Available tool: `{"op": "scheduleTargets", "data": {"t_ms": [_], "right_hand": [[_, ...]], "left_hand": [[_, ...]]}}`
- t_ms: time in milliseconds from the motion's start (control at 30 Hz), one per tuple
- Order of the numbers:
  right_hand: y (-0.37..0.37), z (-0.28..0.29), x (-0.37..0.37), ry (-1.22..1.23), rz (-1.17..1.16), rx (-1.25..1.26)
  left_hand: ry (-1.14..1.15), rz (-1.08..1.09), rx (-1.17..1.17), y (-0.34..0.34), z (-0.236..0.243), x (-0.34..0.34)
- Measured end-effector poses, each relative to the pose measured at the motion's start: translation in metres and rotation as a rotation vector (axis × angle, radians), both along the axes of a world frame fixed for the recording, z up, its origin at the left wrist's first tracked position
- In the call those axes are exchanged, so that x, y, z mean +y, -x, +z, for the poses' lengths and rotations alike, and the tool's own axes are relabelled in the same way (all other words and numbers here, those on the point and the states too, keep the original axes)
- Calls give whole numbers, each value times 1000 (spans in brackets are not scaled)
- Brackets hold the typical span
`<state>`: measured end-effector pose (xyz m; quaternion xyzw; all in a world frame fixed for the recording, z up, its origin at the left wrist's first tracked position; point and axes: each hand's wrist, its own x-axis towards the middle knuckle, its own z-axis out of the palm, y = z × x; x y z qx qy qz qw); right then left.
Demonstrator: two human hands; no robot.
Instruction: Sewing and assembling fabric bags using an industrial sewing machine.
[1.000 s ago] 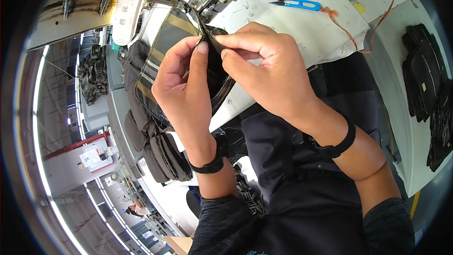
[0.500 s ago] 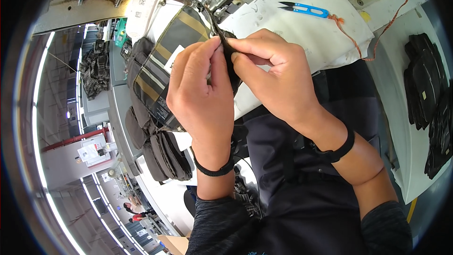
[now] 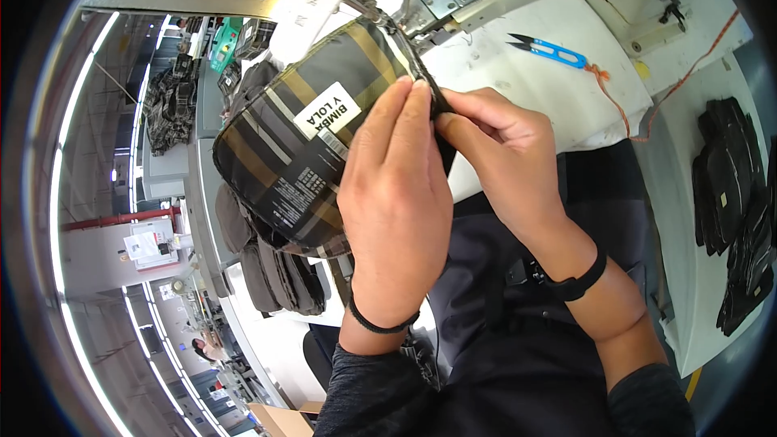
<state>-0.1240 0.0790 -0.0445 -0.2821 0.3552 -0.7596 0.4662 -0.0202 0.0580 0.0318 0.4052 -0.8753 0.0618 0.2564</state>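
Note:
A dark plaid fabric pouch (image 3: 271,142) with tan and white stripes lies tilted at the sewing machine. A white label (image 3: 330,109) and a black printed care tag (image 3: 301,186) sit on its face. My left hand (image 3: 396,210) is closed on the pouch's dark edge, fingertips pinching the rim. Close beside it, my right hand (image 3: 510,162) pinches the same edge between thumb and fingers. The rim runs up from my fingertips to the sewing machine's presser foot (image 3: 368,8). My hands hide the lower right of the pouch.
Blue thread snips (image 3: 548,50) on an orange cord (image 3: 619,101) lie on the white machine bed (image 3: 477,73). Dark fabric pieces (image 3: 732,202) are stacked at the right. Brown padded pieces (image 3: 279,275) and more plaid pieces (image 3: 170,105) are at the left.
The pouch has turned and shows more of its face, with the white label now uncovered. Both hands have shifted slightly right and down in view, still pinching the edge.

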Motion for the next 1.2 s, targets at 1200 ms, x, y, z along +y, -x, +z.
{"op": "scheduleTargets", "data": {"t_ms": [1200], "right_hand": [[4,0,-38,-22,-2,-102]], "left_hand": [[-7,96,125,11,0,-33]]}}
